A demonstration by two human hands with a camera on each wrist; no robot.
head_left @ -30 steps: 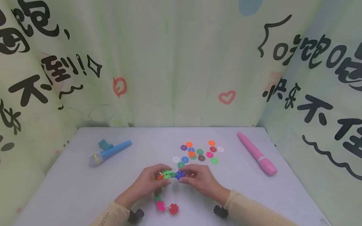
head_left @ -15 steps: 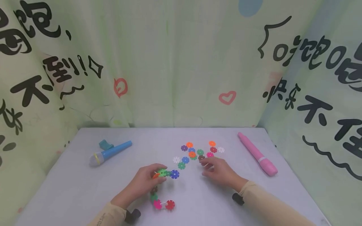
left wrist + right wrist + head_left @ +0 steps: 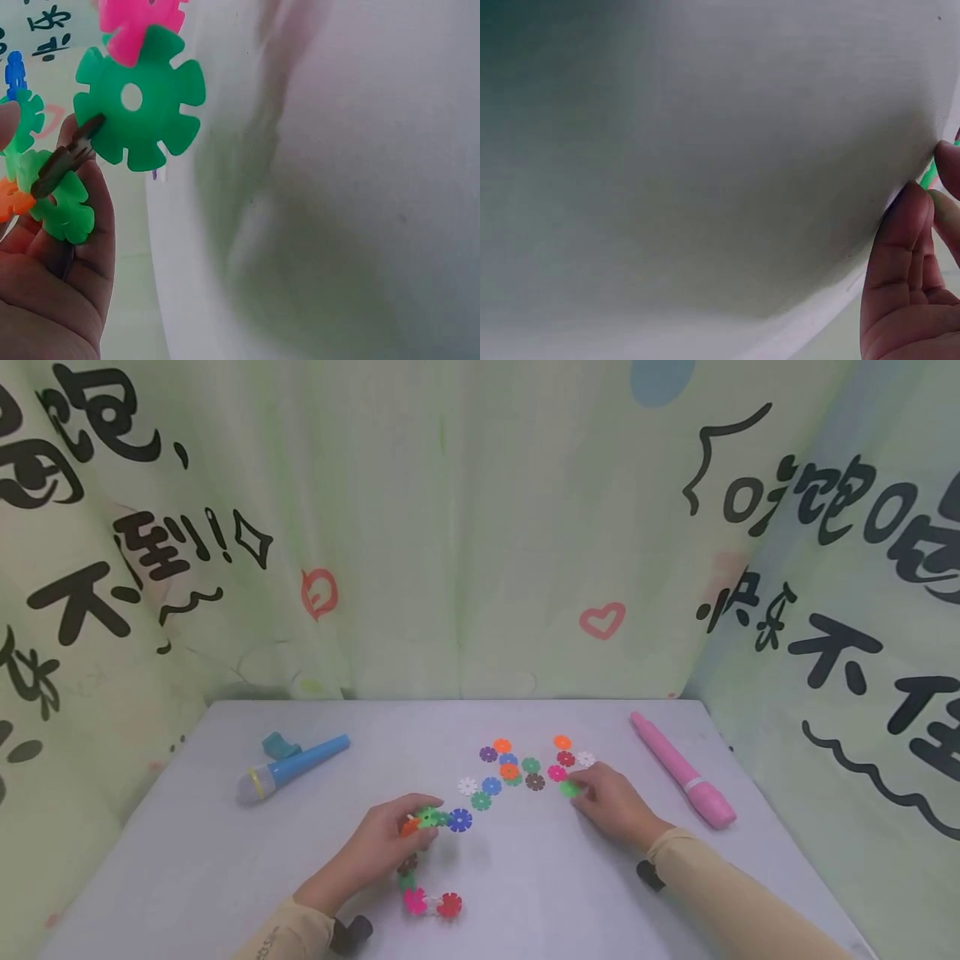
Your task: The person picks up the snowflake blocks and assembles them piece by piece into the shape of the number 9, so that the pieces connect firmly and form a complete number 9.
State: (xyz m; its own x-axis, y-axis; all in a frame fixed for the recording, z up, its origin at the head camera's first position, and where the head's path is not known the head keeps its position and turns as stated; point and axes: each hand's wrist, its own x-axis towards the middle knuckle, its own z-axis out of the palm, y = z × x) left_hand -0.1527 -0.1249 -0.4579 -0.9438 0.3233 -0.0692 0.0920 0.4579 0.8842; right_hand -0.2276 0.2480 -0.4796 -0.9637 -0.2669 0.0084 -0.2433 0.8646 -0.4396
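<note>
My left hand (image 3: pixel 373 852) grips a curved chain of interlocking notched plastic discs (image 3: pixel 416 902). Its dark blue disc (image 3: pixel 461 820) points right, while a red disc (image 3: pixel 450 906) ends the lower part near the table. In the left wrist view, a green disc (image 3: pixel 165 135) and a brown disc (image 3: pixel 69 157) slot together above the fingers. Over on the right, my right hand (image 3: pixel 613 802) pinches a light green disc (image 3: pixel 567 789) at the table surface. A green edge (image 3: pixel 928 177) shows between the fingertips in the right wrist view; most of that disc is hidden.
Several loose notched discs lie around a brown one (image 3: pixel 535 782) at the table's middle. A blue toy microphone (image 3: pixel 307 760) and a small teal piece (image 3: pixel 281 745) lie at the left. The pink microphone-like stick (image 3: pixel 678 764) is at the right. A curtain (image 3: pixel 465 527) hangs behind.
My right hand has left the chain's dark blue disc and moved right to the loose light green disc. The left hand has shifted slightly left, still holding the chain.
</note>
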